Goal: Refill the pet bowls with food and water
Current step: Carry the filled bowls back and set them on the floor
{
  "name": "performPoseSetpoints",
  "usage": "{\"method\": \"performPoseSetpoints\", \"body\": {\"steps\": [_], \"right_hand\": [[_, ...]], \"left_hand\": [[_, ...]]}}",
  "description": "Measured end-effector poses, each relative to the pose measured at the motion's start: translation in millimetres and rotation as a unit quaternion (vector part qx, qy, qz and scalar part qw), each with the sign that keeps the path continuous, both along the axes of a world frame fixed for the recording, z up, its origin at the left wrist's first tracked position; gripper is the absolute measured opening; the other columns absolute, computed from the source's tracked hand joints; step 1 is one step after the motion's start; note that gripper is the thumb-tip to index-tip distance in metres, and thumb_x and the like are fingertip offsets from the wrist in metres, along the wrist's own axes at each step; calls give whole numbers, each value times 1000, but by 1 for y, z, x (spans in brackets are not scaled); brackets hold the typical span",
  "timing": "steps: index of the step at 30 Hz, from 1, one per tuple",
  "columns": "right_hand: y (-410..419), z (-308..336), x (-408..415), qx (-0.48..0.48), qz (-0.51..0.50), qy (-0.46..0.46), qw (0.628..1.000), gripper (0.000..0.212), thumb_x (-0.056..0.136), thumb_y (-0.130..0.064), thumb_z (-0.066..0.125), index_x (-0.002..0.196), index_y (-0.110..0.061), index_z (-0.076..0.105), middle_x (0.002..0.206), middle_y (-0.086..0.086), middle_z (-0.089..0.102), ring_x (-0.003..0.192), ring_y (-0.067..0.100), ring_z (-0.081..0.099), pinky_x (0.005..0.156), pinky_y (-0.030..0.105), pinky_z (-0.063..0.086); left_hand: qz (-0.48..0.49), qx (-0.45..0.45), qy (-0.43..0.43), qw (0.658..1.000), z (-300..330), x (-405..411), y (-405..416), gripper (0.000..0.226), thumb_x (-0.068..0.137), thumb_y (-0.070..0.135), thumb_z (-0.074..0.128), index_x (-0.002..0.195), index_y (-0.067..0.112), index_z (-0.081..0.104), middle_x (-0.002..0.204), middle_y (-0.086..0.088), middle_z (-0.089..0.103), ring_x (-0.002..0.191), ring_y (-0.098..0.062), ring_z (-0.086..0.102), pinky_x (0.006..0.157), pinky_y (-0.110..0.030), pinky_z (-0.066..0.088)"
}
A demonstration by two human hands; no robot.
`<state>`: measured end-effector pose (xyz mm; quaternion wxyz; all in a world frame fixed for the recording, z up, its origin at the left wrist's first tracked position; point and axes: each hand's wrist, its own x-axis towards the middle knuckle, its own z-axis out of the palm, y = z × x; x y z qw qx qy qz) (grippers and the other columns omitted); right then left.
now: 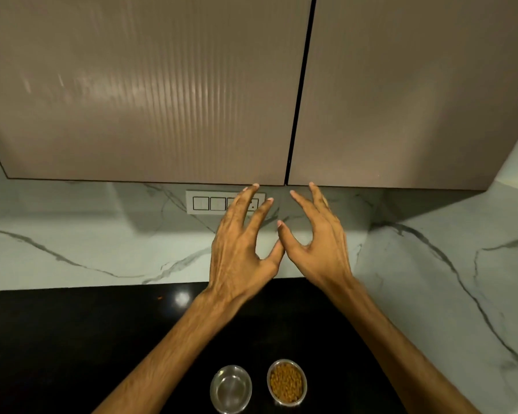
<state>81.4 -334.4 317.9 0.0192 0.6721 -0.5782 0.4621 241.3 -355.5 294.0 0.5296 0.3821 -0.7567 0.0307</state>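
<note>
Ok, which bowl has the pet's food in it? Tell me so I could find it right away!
Look at the black counter under the big cupboards. Near its front edge, between the person's two arms, sit two small shiny metal bowls side by side. The food bowl is the right one, full of little brown pellets, while the left bowl shows only its shiny inside.

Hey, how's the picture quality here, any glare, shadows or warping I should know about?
Head view: streaky reflections on the left cabinet door; a bright glare spot on the black countertop; the cabinets cast a dark shadow on the marble backsplash; wide-angle lens bends the cabinet edges; both hands, left hand and right hand, look fairly sharp.
</note>
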Motion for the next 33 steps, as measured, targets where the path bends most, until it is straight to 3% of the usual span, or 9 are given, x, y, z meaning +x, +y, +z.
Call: {"method": "performPoseSetpoints", "body": {"steps": [3,7,11,15,22,25,28,30,33], "right_hand": [[7,-24,0,22,-4,-7,1000,68,91,-56,57,153,-29,49,169,-3,31,156,17,28,124,50,33],[18,-56,2,56,-10,-16,998,66,90,-51,62,149,-22,55,161,1,46,152,16,37,120,21,24],[28,-85,-1,84,-11,-56,995,57,94,-41,73,146,-25,57,154,2,54,145,17,47,119,41,43],[38,-110,-3,123,-21,-74,989,49,98,-33,69,145,-24,57,148,-3,60,134,17,58,111,36,51],[49,-163,-3,189,-19,-130,973,43,103,-21,62,145,-20,58,141,-1,65,126,13,62,103,33,56],[53,-187,-3,211,-24,-160,964,39,103,-19,62,142,-21,61,132,-1,70,118,4,64,91,15,55],[57,-209,-1,227,-22,-198,953,33,102,-14,62,135,-17,66,107,-13,73,100,-10,65,75,0,48],[60,-225,0,241,-23,-217,946,30,102,-15,63,131,-19,68,96,-17,73,98,-12,66,77,0,47],[65,-248,-2,276,-20,-261,925,31,101,-15,63,130,-24,68,101,-15,76,103,-6,69,90,14,52]], "left_hand": [[-1,34,4,999,-17,3,9,68,86,39,73,149,23,52,167,1,32,153,-18,31,113,-48,46],[-4,107,42,993,-47,8,24,63,87,43,70,145,24,56,163,8,37,150,-15,36,109,-52,50],[0,174,59,983,-77,17,35,62,88,52,64,145,30,55,160,13,39,149,-9,37,111,-41,47],[7,244,101,965,-112,29,36,57,90,50,66,143,31,58,152,14,47,142,-7,45,111,-43,50],[10,311,142,940,-171,40,42,42,93,35,73,134,29,66,129,14,62,110,-5,64,85,-33,61],[14,344,156,926,-196,44,45,39,93,30,74,131,28,69,124,15,64,105,-4,66,80,-30,61],[25,378,161,911,-216,46,49,36,93,27,75,129,28,70,119,16,66,99,-3,66,76,-23,59],[36,401,160,901,-230,48,53,33,93,25,76,125,28,71,114,15,66,96,-3,67,72,-17,55],[59,441,176,878,-252,54,59,23,92,23,76,115,27,74,103,11,67,90,-5,67,71,-19,54]]}}
